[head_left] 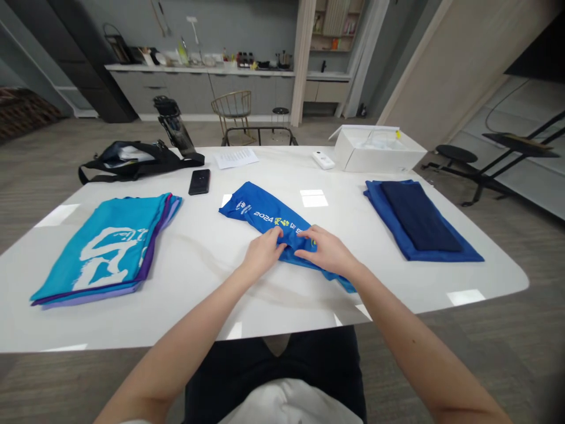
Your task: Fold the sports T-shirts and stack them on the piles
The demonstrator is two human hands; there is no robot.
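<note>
A long, narrow folded blue shirt (265, 215) with white and yellow "2024" print lies in the middle of the white table (189, 282). My left hand (263, 253) and my right hand (324, 252) both grip the near part of this shirt, close together, with fabric gathered under the fingers. Its lower end sticks out past my right hand. To the left lies a folded turquoise shirt stack (101, 250) with purple layers beneath. To the right, a folded navy garment (419, 218) sits on a folded blue one (397, 206).
A black phone (199, 182), a sheet of paper (236, 158), a white remote-like device (323, 159) and an open white box (379, 150) stand along the table's far side. A black bag (136, 162) lies at the far left. A gold chair (232, 112) stands beyond the table.
</note>
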